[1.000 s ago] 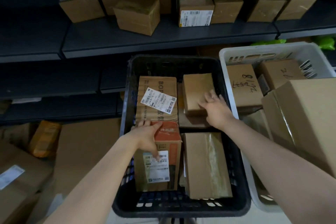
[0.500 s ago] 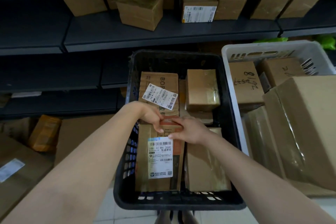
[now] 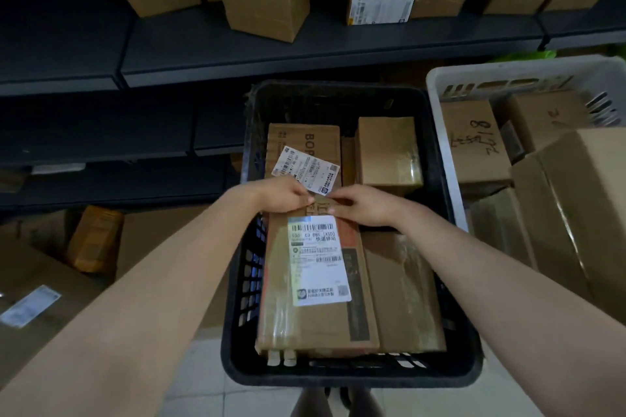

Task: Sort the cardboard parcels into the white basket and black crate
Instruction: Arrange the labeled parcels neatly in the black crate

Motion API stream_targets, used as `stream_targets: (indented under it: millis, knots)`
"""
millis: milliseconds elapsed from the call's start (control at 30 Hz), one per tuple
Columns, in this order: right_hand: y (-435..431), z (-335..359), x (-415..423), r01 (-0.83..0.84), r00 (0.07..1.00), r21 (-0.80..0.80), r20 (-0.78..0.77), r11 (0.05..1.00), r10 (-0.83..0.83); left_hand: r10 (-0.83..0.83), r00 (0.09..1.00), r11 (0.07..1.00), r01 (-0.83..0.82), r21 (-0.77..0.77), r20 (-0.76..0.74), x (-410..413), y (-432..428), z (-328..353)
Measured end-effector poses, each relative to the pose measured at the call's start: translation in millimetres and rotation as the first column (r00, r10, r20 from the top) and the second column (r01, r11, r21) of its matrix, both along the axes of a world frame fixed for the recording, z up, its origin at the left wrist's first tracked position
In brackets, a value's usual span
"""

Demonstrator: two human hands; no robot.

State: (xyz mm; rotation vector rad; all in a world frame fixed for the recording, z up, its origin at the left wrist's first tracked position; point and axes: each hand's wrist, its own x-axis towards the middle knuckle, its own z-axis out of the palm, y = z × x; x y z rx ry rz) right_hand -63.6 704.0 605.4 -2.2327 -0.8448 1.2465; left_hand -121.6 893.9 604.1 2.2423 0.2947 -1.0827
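Observation:
A black crate (image 3: 454, 366) stands in front of me with several cardboard parcels inside. A long labelled parcel (image 3: 315, 318) lies at its front left. My left hand (image 3: 283, 195) and my right hand (image 3: 362, 206) both grip this parcel's far end, fingers curled over the edge. Behind them lie a brown parcel with a loose white label (image 3: 305, 142) and a small taped parcel (image 3: 388, 151). Another flat parcel (image 3: 406, 294) lies at the front right. The white basket (image 3: 440, 85) stands to the right, holding several parcels, one large (image 3: 576, 213).
Dark shelving (image 3: 305, 44) runs across the back with several cardboard boxes on it. More boxes and an orange packet (image 3: 95, 240) sit on the floor at the left. Pale floor tiles show below the crate.
The right hand left the small taped parcel at the back and came to the long labelled parcel. Both hands now hold its far end, and it lies flatter in the crate.

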Motion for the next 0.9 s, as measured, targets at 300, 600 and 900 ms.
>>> stream_targets:
  millis: [300,600,900]
  knots:
    - [-5,-17,-33,0.148,0.988,0.037,0.033,0.988,-0.149,0.349,0.874,0.912,-0.4,0.092,0.339,-99,-70,-13]
    - [-1,-29,-50,0.056,0.977,0.078,0.202,0.995,-0.071,0.279,0.88,0.836,-0.419,0.355,0.383,-114,-84,-29]
    - [-19,-31,-53,-0.047,0.96,0.117,0.279,0.992,0.013,0.502,0.734,0.733,-0.642,0.226,0.457,-124,-95,-20]
